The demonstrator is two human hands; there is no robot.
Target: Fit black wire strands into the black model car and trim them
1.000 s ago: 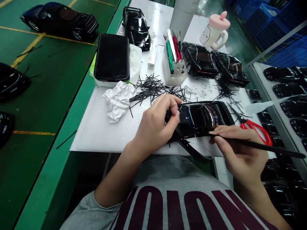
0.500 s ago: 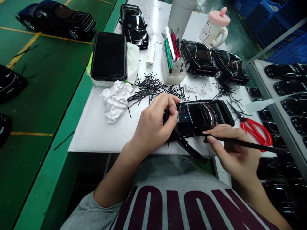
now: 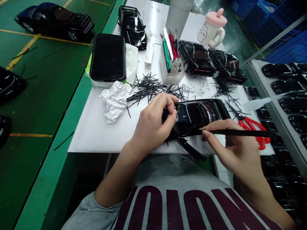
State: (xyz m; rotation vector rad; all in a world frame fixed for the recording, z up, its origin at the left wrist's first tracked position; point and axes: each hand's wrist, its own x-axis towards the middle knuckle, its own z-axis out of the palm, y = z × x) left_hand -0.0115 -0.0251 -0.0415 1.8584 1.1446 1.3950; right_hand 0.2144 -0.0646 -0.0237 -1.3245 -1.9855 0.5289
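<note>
Black, glossy and rounded: a toy car (image 3: 196,112) lay near the front edge of the white table (image 3: 88,137), what looked like a door (image 3: 192,148) swung out. Left hand (image 3: 154,118): fingers curled closed on one end of the car. Right hand (image 3: 236,150): thumb and fingertips pinched tight on a slim dark stick (image 3: 230,132), tip at the car's side. Step, by my judgement: fine work along that side; next move called for light pressure, car steady. Beyond: wiry black strips (image 3: 148,88), crumpled soft cloth (image 3: 116,102), red-handled scissors (image 3: 244,121).
</note>
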